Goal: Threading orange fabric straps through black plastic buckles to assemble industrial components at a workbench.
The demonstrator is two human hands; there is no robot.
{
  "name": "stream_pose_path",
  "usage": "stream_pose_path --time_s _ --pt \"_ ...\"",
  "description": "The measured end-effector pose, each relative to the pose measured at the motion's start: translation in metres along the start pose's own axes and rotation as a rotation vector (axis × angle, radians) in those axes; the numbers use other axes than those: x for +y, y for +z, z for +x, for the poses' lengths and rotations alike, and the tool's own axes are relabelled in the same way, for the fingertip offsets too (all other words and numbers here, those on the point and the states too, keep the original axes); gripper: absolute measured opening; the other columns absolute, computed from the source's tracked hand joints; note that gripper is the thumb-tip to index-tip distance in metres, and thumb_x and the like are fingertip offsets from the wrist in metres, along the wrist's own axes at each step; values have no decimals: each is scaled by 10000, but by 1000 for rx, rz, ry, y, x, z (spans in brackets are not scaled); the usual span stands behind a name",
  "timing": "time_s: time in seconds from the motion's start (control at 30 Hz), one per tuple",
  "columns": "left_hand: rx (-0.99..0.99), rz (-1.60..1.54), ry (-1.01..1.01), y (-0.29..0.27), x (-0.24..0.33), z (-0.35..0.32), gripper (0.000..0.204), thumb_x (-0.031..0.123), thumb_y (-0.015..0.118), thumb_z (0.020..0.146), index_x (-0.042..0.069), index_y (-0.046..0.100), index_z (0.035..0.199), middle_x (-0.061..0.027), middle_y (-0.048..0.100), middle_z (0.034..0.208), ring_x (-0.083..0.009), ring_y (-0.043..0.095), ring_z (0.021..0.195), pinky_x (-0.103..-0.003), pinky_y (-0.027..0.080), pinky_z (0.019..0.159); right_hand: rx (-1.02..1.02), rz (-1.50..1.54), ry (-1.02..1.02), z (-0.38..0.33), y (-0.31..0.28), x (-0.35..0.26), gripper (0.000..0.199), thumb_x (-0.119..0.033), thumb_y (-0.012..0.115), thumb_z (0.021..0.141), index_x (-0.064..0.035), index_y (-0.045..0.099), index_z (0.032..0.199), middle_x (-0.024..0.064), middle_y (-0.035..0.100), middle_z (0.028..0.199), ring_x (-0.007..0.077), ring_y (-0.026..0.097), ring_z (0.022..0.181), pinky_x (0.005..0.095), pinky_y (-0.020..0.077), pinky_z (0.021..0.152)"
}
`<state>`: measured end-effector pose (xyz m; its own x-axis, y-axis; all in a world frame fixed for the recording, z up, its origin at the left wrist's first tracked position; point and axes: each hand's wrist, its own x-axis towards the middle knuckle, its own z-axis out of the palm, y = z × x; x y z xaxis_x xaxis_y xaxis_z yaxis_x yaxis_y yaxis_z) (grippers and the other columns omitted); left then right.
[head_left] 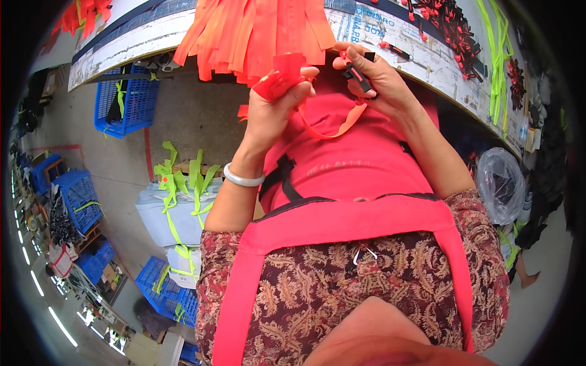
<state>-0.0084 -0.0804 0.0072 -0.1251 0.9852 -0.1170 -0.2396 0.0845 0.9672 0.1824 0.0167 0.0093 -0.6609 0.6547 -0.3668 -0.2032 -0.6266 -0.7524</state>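
In front of my chest, my left hand (273,108) is closed around a folded orange-red strap (282,74). A length of this strap hangs in a loop over my red apron (366,152) and runs up toward the other hand. Pinched in the fingers of my right hand (386,82) is a small black buckle (358,78) with a bit of red at its top. Just beyond both hands, a thick bundle of orange-red strips (256,30) drapes over the table edge.
On the white-topped table (390,30) lie many small black-and-red clips (455,36) and yellow-green straps (499,58). Blue crates (125,100) and a pale stack tied with yellow-green bands (174,207) stand at left. A clear plastic bag (500,183) is at right.
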Motion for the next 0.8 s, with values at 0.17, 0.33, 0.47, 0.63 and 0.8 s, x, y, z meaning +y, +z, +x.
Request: stream_pose_path --time_s 0.17,0.33,0.47,0.63,0.8 --pt "44 -174 -175 -5 5 0 159 49 678 853 -6 681 1002 -40 684 761 -43 556 636 -175 400 543 -45 -126 26 -3 11 -5 397 -311 574 948 -21 554 1219 67 667 966 5 398 474 148 270 392" --pt "21 -50 -74 -15 8 10 144 67 673 864 -7 682 988 -46 694 807 -51 532 611 -184 405 546 -38 -244 37 -5 26 -13 340 -266 573 954 -27 568 1195 60 677 939 3 436 489 140 281 397" --pt "-16 71 58 -10 6 8 125 67 655 878 9 694 982 -32 706 807 -42 566 654 -188 437 575 -88 -348 -25 -4 31 -14 301 -247 581 949 -26 595 1152 42 686 871 -2 469 507 132 293 410" --pt "-14 53 70 -3 8 4 125 60 644 884 -12 687 977 -46 709 838 -53 592 692 -206 467 602 15 -356 -36 -1 39 -5 274 -246 601 936 -20 635 1087 32 681 834 -10 489 545 134 298 416" --pt "-45 205 67 -9 3 3 112 49 627 892 -22 681 960 -50 704 833 -78 630 744 -218 500 657 19 -352 33 -6 43 -7 262 -234 622 921 -14 652 1061 30 674 821 9 546 614 143 358 462"
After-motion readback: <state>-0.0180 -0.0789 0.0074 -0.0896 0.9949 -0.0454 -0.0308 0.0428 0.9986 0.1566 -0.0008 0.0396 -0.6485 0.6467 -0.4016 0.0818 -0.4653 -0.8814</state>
